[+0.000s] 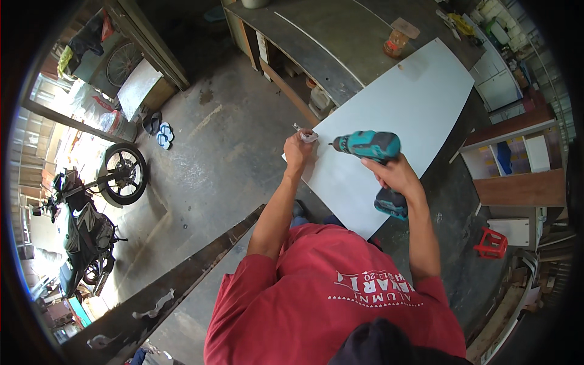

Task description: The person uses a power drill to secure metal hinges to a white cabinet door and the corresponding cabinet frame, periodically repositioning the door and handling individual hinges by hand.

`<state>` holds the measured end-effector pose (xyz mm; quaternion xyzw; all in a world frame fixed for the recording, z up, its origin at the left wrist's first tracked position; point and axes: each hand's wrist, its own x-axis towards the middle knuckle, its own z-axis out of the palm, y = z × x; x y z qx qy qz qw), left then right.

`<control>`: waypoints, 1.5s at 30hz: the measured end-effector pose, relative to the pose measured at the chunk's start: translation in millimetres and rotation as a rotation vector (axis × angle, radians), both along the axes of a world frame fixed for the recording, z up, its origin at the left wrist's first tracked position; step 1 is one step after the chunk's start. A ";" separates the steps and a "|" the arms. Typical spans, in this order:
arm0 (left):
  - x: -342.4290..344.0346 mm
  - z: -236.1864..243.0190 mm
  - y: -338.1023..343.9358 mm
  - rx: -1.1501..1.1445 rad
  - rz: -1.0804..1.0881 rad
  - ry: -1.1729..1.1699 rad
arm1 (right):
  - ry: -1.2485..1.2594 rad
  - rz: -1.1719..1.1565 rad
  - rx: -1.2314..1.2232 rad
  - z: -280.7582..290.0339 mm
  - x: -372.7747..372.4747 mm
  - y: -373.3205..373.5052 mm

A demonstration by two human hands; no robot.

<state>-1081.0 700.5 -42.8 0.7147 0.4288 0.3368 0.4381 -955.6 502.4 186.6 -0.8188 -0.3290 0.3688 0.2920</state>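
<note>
My right hand (395,175) grips a teal cordless drill (372,146) by its handle, with the bit pointing left. My left hand (298,149) pinches a small white piece (308,136) against the near left edge of a large white board (392,115). The drill tip sits just right of that piece, above the board. The board lies across a dark workbench (328,36).
A jar (395,44) stands on the bench beyond the board. A motorcycle (85,225) is parked at the left, with sandals (163,135) on the concrete floor. A red stool (490,243) and shelving (517,164) stand at the right. A dark plank (176,286) runs lower left.
</note>
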 end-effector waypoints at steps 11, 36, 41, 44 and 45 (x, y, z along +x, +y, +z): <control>0.5 -3.9 8.9 -0.054 -0.069 -0.013 | 0.207 -0.391 0.063 -39.3 -36.7 -120.6; 9.8 -22.9 8.2 0.274 0.054 0.297 | 0.342 -0.565 0.019 -66.2 -0.7 -318.6; 12.8 -22.5 26.5 0.194 0.253 0.294 | 0.302 -0.569 0.036 -70.7 7.6 -365.2; 12.1 -12.7 40.1 -0.131 0.160 0.527 | 0.245 -0.648 -0.010 -74.5 2.7 -376.9; 12.9 -10.2 42.6 -0.151 0.150 0.525 | 0.247 -0.656 -0.011 -76.6 -1.0 -377.9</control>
